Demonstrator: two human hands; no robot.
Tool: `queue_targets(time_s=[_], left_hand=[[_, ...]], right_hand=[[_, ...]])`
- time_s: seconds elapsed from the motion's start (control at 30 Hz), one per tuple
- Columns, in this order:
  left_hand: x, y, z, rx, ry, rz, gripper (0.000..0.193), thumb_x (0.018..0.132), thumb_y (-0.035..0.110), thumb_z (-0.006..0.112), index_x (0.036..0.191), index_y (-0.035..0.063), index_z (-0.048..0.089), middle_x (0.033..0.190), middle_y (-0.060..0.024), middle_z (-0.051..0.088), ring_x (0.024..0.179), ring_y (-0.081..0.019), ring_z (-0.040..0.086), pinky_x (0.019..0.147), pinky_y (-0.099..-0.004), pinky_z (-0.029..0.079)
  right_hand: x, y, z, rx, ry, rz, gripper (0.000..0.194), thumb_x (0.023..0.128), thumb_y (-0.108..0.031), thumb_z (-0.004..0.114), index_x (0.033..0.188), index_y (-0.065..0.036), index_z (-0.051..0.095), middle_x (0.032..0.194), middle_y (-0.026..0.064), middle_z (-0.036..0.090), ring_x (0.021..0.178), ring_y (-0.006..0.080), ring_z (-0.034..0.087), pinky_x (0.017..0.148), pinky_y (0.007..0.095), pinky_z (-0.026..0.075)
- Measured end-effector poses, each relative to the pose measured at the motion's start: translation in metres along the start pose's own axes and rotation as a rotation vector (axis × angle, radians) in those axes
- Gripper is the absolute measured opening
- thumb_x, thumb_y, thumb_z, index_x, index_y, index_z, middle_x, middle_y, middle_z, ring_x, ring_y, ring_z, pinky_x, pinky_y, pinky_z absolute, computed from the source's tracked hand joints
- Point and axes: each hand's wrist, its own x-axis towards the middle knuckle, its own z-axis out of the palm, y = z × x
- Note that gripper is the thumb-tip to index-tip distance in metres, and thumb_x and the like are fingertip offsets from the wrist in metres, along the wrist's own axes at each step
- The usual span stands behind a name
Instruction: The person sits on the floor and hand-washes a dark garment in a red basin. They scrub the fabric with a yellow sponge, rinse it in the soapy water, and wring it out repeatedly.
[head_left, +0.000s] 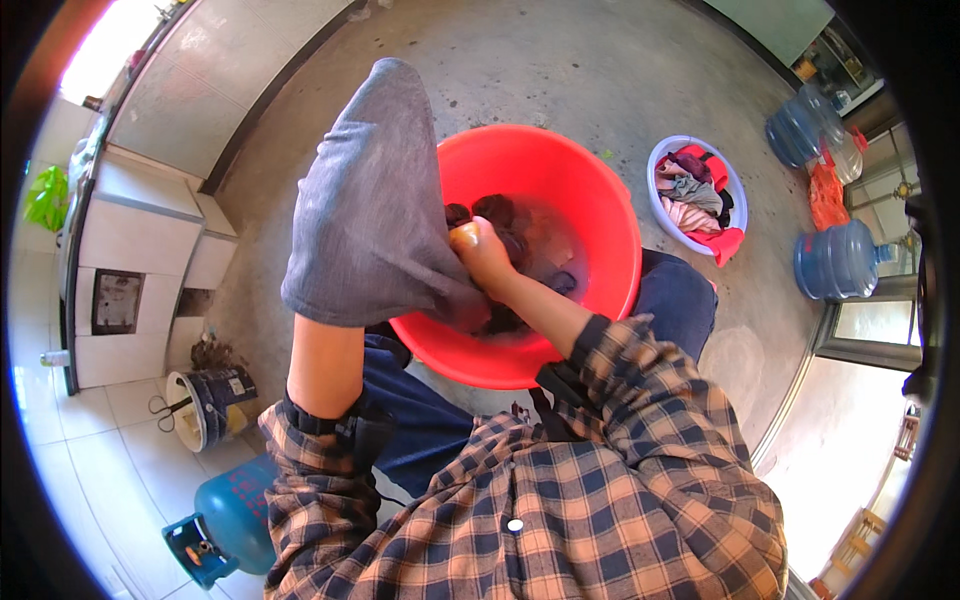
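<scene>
My left hand is hidden inside a grey cloth garment (367, 202), which covers it like a sleeve. The forearm enters at the garment's lower edge, and the raised end stands up over the left rim of the basin. My right hand (489, 259) grips a yellowish bar of soap (466, 235) at the garment's right side. Below my right hand is a large red plastic basin (585, 172) between my knees. Dark wet clothes (496, 210) lie in cloudy water (551, 244) inside it, and the garment's lower corner hangs down towards them.
A small white-rimmed basin (658, 217) heaped with clothes (694, 191) stands on the concrete floor to the right. Large water bottles (832, 261) line the right side. At left are a tiled stove counter (135, 236), a bucket with tongs (217, 405) and a green gas cylinder (236, 510).
</scene>
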Motion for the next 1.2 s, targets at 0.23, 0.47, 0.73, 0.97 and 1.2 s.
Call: queue_targets(time_s=[0.23,0.47,0.73,0.97,1.2], left_hand=[[0.021,-0.023,0.023,-0.285,0.065,-0.180,0.065,0.080,0.021,0.075,0.134,-0.0025,0.048,0.128,-0.0106,0.056,0.122,-0.0222,0.050,0.109,-0.0338,0.037],[0.016,-0.028,0.024,-0.321,0.088,-0.140,0.061,0.079,0.023,0.074,0.130,0.0010,0.049,0.125,-0.0110,0.056,0.120,-0.0243,0.050,0.106,-0.0346,0.038],[0.003,-0.036,0.030,-0.231,0.016,-0.129,0.057,0.078,0.024,0.073,0.126,0.0050,0.050,0.121,-0.0113,0.055,0.117,-0.0266,0.050,0.101,-0.0355,0.040],[-0.012,-0.046,0.023,0.175,-0.334,-0.047,0.053,0.076,0.026,0.071,0.122,0.0084,0.051,0.118,-0.0117,0.054,0.115,-0.0287,0.050,0.098,-0.0363,0.041],[-0.045,-0.079,0.055,-0.195,-0.321,-0.276,0.050,0.075,0.027,0.070,0.119,0.0119,0.052,0.114,-0.0120,0.054,0.113,-0.0307,0.050,0.094,-0.0371,0.042]], right_hand=[[-0.020,-0.038,0.003,0.488,-0.140,-0.484,0.054,0.093,-0.017,0.061,0.138,0.001,0.038,0.118,0.0191,0.058,0.109,0.0248,0.058,0.095,0.0351,0.046],[-0.071,-0.001,0.022,-0.050,-0.042,0.295,0.051,0.093,-0.012,0.056,0.139,-0.005,0.036,0.105,0.0131,0.062,0.091,0.0225,0.064,0.075,0.0347,0.053],[-0.040,-0.035,0.008,0.299,-0.005,-0.131,0.051,0.095,-0.016,0.059,0.140,-0.005,0.037,0.106,0.0111,0.059,0.096,0.0184,0.058,0.082,0.0313,0.049],[-0.031,-0.063,-0.050,0.548,-0.018,0.150,0.038,0.096,-0.009,0.051,0.132,-0.006,0.040,0.100,0.0118,0.060,0.083,0.0246,0.066,0.071,0.0370,0.056],[-0.054,-0.089,-0.051,-0.788,-0.109,-1.011,0.038,0.093,-0.028,0.061,0.129,-0.013,0.058,0.106,0.0115,0.060,0.099,0.0290,0.056,0.088,0.0419,0.044]])
